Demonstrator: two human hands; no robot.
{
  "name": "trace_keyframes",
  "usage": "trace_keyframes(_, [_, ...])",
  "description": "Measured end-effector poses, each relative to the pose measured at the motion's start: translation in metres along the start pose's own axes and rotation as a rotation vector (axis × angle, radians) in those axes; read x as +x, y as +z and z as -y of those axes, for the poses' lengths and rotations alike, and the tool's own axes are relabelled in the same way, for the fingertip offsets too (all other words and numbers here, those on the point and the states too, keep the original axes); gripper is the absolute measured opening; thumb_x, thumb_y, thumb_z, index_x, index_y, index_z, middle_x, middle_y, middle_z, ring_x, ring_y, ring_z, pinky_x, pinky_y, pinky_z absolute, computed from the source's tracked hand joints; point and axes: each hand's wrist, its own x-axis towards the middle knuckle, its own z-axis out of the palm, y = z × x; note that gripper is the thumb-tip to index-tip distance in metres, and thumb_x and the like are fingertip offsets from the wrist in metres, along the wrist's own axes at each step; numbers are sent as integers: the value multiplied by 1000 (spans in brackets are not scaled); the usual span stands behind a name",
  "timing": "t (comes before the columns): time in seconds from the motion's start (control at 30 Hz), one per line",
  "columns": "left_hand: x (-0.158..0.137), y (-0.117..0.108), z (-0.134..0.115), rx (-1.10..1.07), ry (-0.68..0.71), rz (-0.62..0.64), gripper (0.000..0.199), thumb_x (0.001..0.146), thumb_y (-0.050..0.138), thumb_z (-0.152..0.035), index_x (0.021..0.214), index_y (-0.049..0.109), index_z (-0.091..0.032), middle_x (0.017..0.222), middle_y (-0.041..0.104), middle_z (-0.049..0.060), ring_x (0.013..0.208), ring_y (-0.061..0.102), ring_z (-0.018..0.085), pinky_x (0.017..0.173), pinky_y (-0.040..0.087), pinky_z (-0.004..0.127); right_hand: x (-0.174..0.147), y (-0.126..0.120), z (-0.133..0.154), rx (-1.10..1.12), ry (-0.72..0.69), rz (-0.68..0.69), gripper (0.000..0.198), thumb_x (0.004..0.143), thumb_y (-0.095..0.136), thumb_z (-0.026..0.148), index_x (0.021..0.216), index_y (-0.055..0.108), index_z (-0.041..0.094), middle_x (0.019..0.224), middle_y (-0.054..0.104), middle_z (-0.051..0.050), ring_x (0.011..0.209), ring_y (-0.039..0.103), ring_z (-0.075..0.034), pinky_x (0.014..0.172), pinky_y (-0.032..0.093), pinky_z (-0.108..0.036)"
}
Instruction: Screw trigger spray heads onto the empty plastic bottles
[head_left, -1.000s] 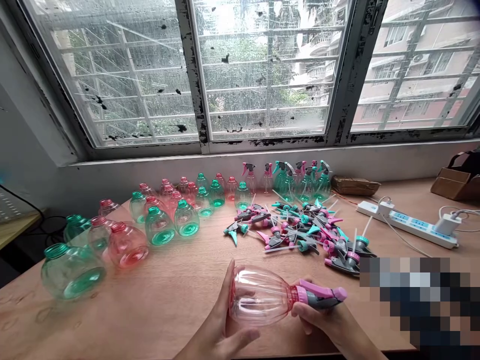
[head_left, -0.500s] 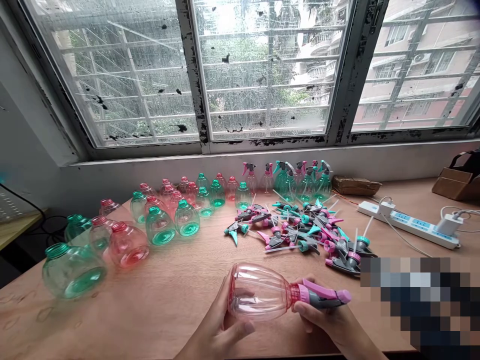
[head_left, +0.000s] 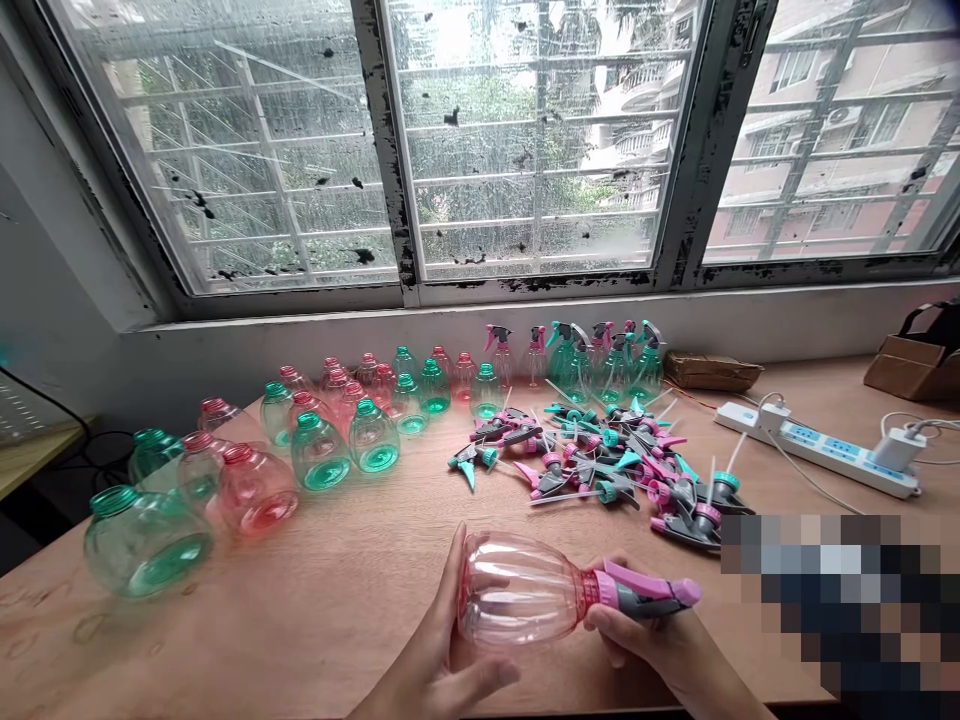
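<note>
A clear pink spray bottle [head_left: 521, 590] lies on its side above the table's front part, its base to the left. A pink and grey trigger sprayer [head_left: 649, 590] sits at its neck. My left hand [head_left: 435, 640] curves its fingers around the base from behind, and some show through the plastic. Its thumb stands a little off the bottle's near side. My right hand [head_left: 660, 640] is closed on the sprayer's collar at the neck, thumb in front. The fingers behind are partly hidden.
Pink and green bottles without tops [head_left: 322, 450] stand at the left and back. Loose trigger sprayers [head_left: 592, 450] lie heaped in the middle. Assembled spray bottles [head_left: 611, 365] stand by the wall. A power strip [head_left: 817, 445] and cardboard box [head_left: 915, 360] are at the right. A blurred patch hides the lower right.
My left thumb has dropped away from the bottle and the fingers at its base have straightened. The bottle has shifted down very slightly. My right hand keeps its hold on the collar.
</note>
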Motion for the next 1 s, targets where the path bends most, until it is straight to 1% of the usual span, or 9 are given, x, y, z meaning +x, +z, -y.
trace_keyframes(0.07, [0, -1, 3, -25, 2, 2, 103, 85, 73, -47, 158, 0, -36, 168, 14, 6, 147, 30, 36, 121, 25, 47, 1, 0, -1, 4, -2, 9, 24, 80, 77, 40, 70, 67, 21, 57, 56, 6, 52, 53, -13, 49, 40, -24])
trace_keyframes(0.2, [2, -1, 3, -14, -15, 10, 99, 86, 74, -43, 158, 7, -34, 168, 17, 6, 145, 35, 36, 122, 26, 47, 1, -1, -2, -22, -21, 12, 29, 82, 75, 39, 63, 61, 21, 55, 54, 6, 51, 53, -14, 48, 39, -24])
trace_keyframes(0.4, [2, 2, -1, 19, 21, -14, 96, 90, 70, -39, 156, 0, -44, 166, 23, 6, 133, 51, 29, 120, 28, 48, 0, 0, -1, 14, 9, 6, 25, 80, 78, 40, 69, 64, 21, 56, 55, 6, 51, 52, -13, 49, 41, -24])
trace_keyframes(0.53, [1, 2, 0, -2, 0, -16, 109, 82, 78, -42, 157, -1, -38, 167, 19, 7, 143, 40, 33, 122, 25, 47, 0, 1, 0, 44, 37, 12, 23, 78, 80, 39, 83, 67, 21, 57, 57, 7, 50, 51, -12, 48, 39, -22])
trace_keyframes(0.6, [1, 1, 1, -26, -7, -13, 106, 83, 76, -44, 158, 1, -35, 167, 17, 7, 147, 32, 34, 122, 27, 45, 0, 1, 1, 48, 46, 17, 25, 77, 80, 38, 90, 67, 21, 57, 58, 7, 49, 50, -12, 48, 40, -22])
trace_keyframes(0.7, [0, 1, 1, -34, -18, -8, 102, 85, 75, -44, 158, 5, -33, 167, 17, 6, 148, 29, 34, 122, 28, 44, 0, 1, 0, 17, 30, 21, 23, 79, 78, 40, 78, 66, 21, 57, 56, 7, 50, 51, -12, 49, 42, -23])
trace_keyframes(0.8, [1, 2, -1, 8, -21, -13, 102, 85, 75, -42, 158, 3, -38, 166, 20, 6, 142, 40, 33, 121, 27, 46, 1, 0, -1, -41, 8, 18, 30, 82, 74, 43, 65, 60, 22, 55, 54, 6, 51, 51, -13, 48, 40, -23])
trace_keyframes(0.9, [1, 3, -3, 44, 2, -19, 98, 88, 71, -41, 156, 1, -42, 166, 21, 5, 138, 46, 31, 123, 22, 49, 1, 0, -2, -67, 3, 11, 32, 82, 73, 44, 64, 59, 22, 55, 54, 6, 51, 52, -14, 48, 41, -24])
trace_keyframes(1.0, [2, 2, -2, 44, 12, -16, 105, 85, 75, -41, 157, -2, -39, 166, 21, 6, 142, 40, 33, 124, 16, 50, 1, 1, -1, -61, 5, 13, 29, 80, 74, 45, 67, 61, 22, 55, 54, 6, 51, 52, -15, 48, 42, -25])
